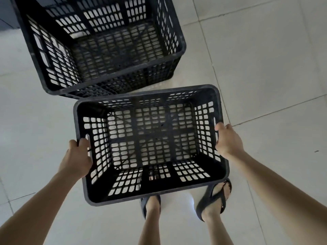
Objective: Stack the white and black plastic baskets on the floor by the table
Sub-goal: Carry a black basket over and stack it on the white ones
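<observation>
my left hand (pixel 75 157) and right hand (pixel 229 140) clamp the near basket (pixel 219 175) by its side rims, above my feet; far basket (pixel 182 48) ahead on the floor. corners misaligned, it may jam tilted.

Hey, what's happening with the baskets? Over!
Left hand and right hand gripping near basket. Far basket empty, on floor. Nothing between them.

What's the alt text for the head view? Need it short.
Seen from above, a person's left hand and right hand grip the short sides of an empty black held basket, a second black basket standing just beyond it on the tiled floor.
</observation>
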